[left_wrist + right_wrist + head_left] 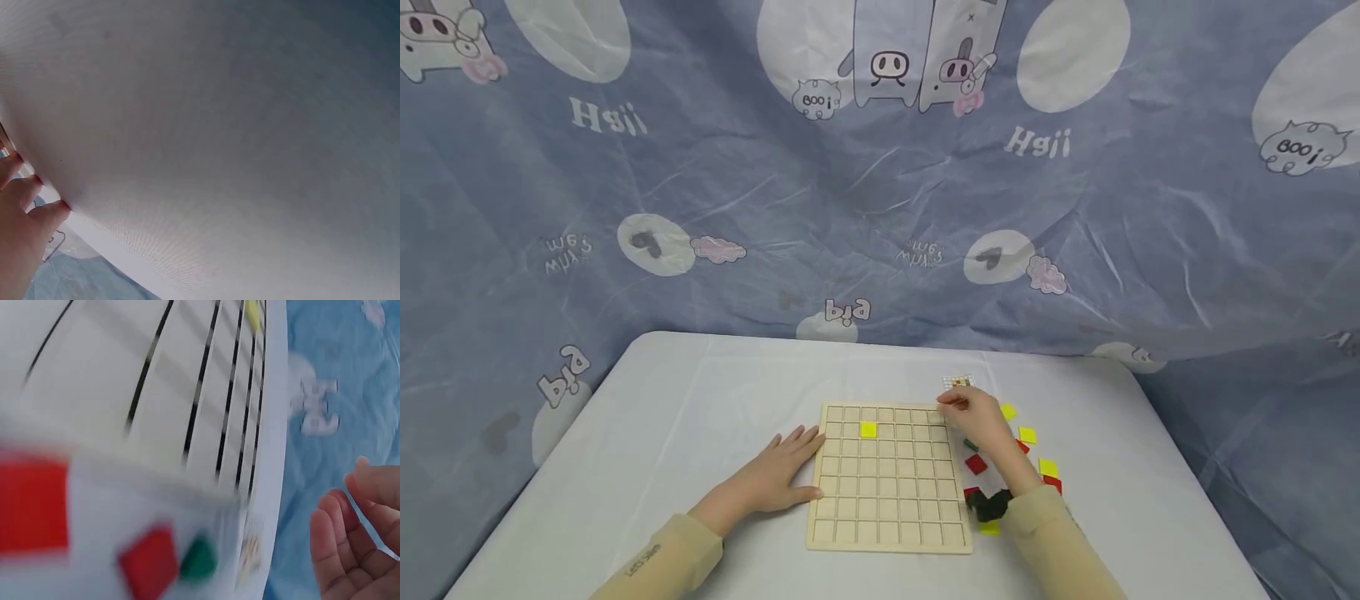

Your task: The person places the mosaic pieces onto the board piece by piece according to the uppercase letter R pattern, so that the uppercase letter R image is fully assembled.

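A pale wooden grid board (887, 489) lies flat on the table. One yellow square tile (868, 430) sits in its second row from the top. My left hand (778, 475) rests at the board's left edge, fingers spread and touching the rim; the left wrist view shows only part of this hand (25, 215). Over the board's top right corner hovers my right hand (973, 417). In the right wrist view its fingers (324, 540) are loosely bent, with a gap to the thumb and no tile visible between them.
Right of the board lie loose red tiles (976, 463), yellow tiles (1048, 467) and a green piece (971, 446), partly under my right arm. A black object (988, 505) lies by my right sleeve. Behind the board is a small pattern card (957, 382). A printed blue-grey cloth (865, 200) hangs behind.
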A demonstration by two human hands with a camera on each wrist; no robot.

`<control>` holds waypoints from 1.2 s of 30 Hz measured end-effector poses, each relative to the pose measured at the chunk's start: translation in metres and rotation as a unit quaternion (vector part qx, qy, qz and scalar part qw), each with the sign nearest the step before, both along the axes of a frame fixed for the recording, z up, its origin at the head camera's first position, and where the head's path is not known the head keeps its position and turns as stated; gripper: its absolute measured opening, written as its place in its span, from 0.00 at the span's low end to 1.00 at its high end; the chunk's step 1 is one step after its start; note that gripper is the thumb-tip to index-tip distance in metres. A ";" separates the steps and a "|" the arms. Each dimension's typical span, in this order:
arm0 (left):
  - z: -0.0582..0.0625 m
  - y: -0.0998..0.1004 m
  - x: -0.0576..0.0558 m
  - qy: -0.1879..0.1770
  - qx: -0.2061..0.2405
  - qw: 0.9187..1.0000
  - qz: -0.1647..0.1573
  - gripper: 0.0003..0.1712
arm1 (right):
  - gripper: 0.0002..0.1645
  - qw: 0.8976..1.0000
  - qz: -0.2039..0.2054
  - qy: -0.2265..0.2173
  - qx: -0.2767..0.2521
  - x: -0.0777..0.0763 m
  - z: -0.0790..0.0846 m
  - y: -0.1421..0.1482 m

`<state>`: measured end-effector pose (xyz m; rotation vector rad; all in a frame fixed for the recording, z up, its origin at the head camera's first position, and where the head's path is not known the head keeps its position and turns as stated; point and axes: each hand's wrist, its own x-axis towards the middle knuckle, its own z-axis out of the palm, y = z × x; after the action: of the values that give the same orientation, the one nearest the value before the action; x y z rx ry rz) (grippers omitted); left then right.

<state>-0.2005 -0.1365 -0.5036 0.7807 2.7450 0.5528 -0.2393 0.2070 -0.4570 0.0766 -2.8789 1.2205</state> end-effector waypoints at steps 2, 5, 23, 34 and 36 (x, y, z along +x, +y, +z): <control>0.001 0.000 0.001 0.000 -0.002 1.000 0.002 0.49 | 0.12 0.999 -0.033 -0.011 0.011 0.004 -0.002 0.025; 0.003 0.000 0.002 0.002 -0.001 1.000 0.000 0.49 | 0.12 0.996 -0.079 -0.032 0.026 0.011 -0.007 0.057; 0.005 -0.001 0.002 0.006 -0.002 1.000 -0.004 0.49 | 0.20 0.980 -0.132 -0.113 0.098 0.030 -0.029 0.093; 0.003 0.000 0.003 0.001 -0.007 1.000 -0.005 0.48 | 0.21 0.976 -0.152 -0.128 0.085 0.034 -0.031 0.092; 0.002 -0.001 0.003 0.001 -0.010 1.000 -0.004 0.49 | 0.20 0.977 -0.165 -0.118 0.072 0.034 -0.030 0.089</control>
<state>-0.1978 -0.1370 -0.5013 0.7875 2.7429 0.5240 -0.2058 0.2960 -0.4868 -0.5585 -3.0033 1.0190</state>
